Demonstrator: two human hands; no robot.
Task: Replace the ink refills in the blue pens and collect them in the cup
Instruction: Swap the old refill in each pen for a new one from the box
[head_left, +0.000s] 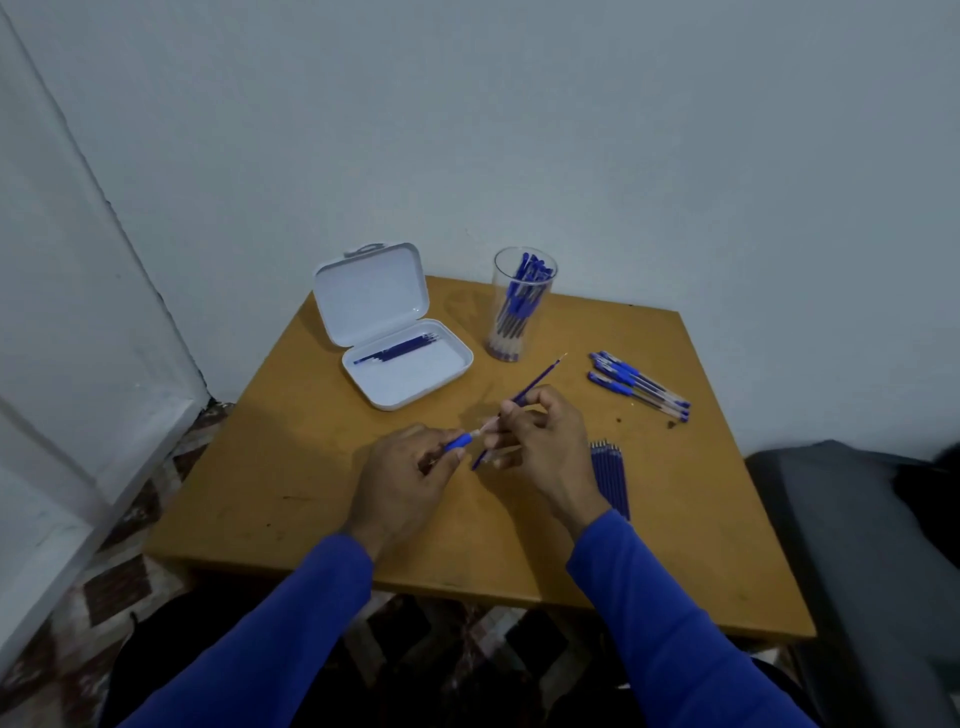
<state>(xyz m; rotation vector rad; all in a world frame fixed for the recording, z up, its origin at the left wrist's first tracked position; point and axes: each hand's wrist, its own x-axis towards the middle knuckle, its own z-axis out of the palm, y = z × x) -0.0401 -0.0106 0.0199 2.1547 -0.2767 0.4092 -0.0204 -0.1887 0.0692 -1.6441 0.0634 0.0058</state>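
My left hand (402, 470) grips a blue pen (460, 441) by its rubber grip section, tip end pointing right. My right hand (540, 441) pinches a thin blue ink refill (537, 382) that slants up to the right, its metal tip free; a second blue piece (480, 458) sticks out below the fingers. The clear cup (522, 306) at the back holds several blue pens. More blue pens (641, 384) lie in a row at the right. A bundle of refills (610, 475) lies just right of my right wrist.
An open white plastic case (410, 384) with several refills (397, 349) in its tray sits at the back left of the wooden table (260, 467). A grey cushion (857, 545) stands at the right. White walls close the back and left.
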